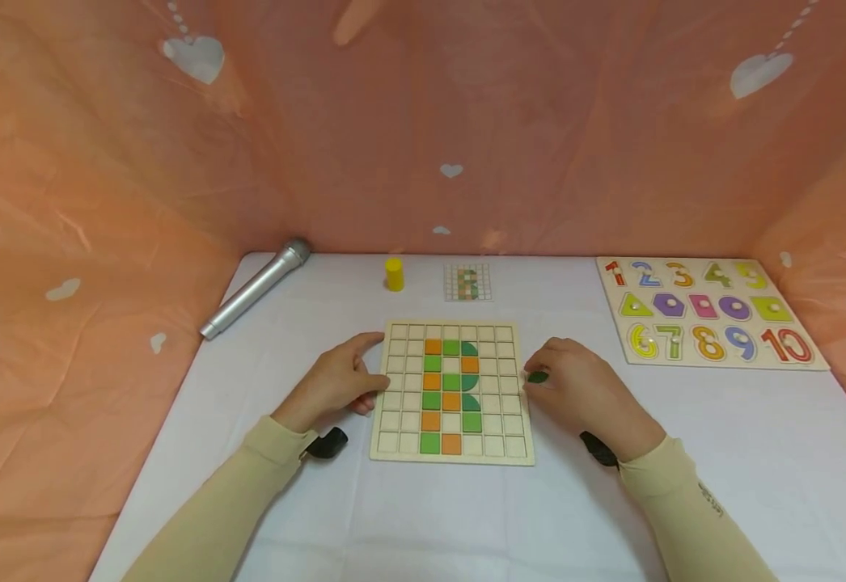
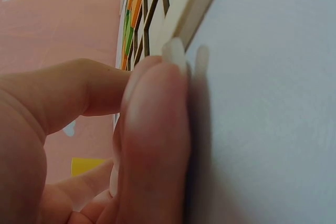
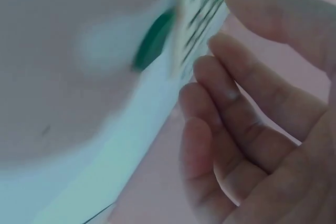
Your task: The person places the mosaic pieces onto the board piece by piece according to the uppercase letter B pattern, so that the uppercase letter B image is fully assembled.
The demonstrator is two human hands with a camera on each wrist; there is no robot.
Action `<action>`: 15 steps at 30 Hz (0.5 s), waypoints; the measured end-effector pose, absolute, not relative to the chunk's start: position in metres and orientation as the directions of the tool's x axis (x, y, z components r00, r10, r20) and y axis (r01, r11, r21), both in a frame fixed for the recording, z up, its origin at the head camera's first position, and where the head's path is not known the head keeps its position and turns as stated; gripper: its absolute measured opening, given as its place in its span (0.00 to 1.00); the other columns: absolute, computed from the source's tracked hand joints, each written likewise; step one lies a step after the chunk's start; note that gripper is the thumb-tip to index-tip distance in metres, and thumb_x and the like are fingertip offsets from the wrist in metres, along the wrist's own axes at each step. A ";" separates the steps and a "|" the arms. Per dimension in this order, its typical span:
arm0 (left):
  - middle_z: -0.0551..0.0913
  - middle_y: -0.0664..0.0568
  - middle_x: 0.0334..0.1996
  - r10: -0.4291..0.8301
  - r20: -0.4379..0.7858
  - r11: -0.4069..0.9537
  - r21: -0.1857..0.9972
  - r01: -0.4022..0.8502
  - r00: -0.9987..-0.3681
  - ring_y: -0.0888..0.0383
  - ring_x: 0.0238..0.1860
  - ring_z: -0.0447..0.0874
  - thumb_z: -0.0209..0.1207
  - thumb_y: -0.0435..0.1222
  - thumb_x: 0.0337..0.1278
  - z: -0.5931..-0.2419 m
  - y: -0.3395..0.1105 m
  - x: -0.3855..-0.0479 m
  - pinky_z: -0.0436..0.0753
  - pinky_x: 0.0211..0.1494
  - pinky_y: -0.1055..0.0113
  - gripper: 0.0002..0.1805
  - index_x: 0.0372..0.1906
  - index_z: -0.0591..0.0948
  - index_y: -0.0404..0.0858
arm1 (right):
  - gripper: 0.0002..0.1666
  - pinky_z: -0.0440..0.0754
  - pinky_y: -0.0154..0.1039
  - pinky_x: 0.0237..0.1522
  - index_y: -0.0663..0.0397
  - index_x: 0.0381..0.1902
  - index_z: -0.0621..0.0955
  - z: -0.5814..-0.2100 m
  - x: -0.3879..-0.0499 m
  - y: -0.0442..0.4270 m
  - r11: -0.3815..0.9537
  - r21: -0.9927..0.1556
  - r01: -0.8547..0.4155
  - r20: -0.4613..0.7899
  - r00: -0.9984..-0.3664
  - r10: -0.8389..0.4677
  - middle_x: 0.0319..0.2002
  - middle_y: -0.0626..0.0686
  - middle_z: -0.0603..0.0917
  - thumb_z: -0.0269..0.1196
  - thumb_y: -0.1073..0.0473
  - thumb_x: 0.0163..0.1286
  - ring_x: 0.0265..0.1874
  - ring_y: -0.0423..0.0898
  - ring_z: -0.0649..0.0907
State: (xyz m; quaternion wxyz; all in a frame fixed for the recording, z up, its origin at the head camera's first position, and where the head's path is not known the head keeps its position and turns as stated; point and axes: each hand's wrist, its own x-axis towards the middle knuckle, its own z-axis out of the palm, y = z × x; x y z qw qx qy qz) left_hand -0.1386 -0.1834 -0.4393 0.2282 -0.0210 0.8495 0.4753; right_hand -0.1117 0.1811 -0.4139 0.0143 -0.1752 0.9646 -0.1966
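Observation:
A wooden grid board (image 1: 496,444) lies flat at the middle of the table, with orange, green and dark green pieces in its squares. My left hand (image 1: 332,380) is at the board's left side, index finger and thumb spread along it; in the left wrist view a fingertip (image 2: 157,98) meets the edge. My right hand (image 1: 576,388) hovers by the right edge, fingers loosely bent, thumb apart from them in the right wrist view. A dark green curved piece (image 1: 537,377) sits beside that edge; the right wrist view shows this piece (image 3: 154,43) clear of the fingers.
Behind the board lie a small pattern card (image 1: 469,283) and a yellow cylinder (image 1: 394,275). A silver microphone (image 1: 255,288) rests at the back left. At the back right is a number-and-shape puzzle board (image 1: 714,311). Pink cloth (image 1: 423,121) walls the table on three sides.

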 end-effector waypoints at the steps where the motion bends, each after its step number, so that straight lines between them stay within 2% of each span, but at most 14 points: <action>1: 0.83 0.46 0.26 0.181 -0.407 0.545 0.799 -0.253 -0.895 0.56 0.22 0.86 0.73 0.34 0.63 -0.440 -0.184 -0.138 0.90 0.30 0.66 0.46 0.84 0.66 0.50 | 0.08 0.88 0.52 0.54 0.54 0.42 0.91 -0.415 -0.114 0.185 0.866 -0.385 -0.319 0.029 -0.942 -0.334 0.43 0.49 0.88 0.74 0.57 0.67 0.45 0.49 0.85; 5: 0.83 0.46 0.26 0.181 -0.399 0.544 0.802 -0.247 -0.899 0.56 0.22 0.86 0.73 0.34 0.63 -0.441 -0.185 -0.138 0.90 0.29 0.66 0.46 0.84 0.66 0.49 | 0.09 0.87 0.55 0.57 0.53 0.41 0.91 -0.418 -0.121 0.193 0.875 -0.392 -0.282 -0.009 -0.950 -0.311 0.42 0.49 0.88 0.76 0.56 0.67 0.46 0.50 0.85; 15: 0.83 0.46 0.26 0.188 -0.396 0.531 0.811 -0.246 -0.899 0.56 0.22 0.86 0.73 0.34 0.63 -0.441 -0.184 -0.137 0.89 0.29 0.67 0.46 0.83 0.66 0.50 | 0.08 0.87 0.55 0.53 0.53 0.39 0.91 -0.423 -0.123 0.195 0.877 -0.406 -0.256 -0.039 -0.954 -0.297 0.39 0.49 0.88 0.77 0.56 0.66 0.41 0.48 0.84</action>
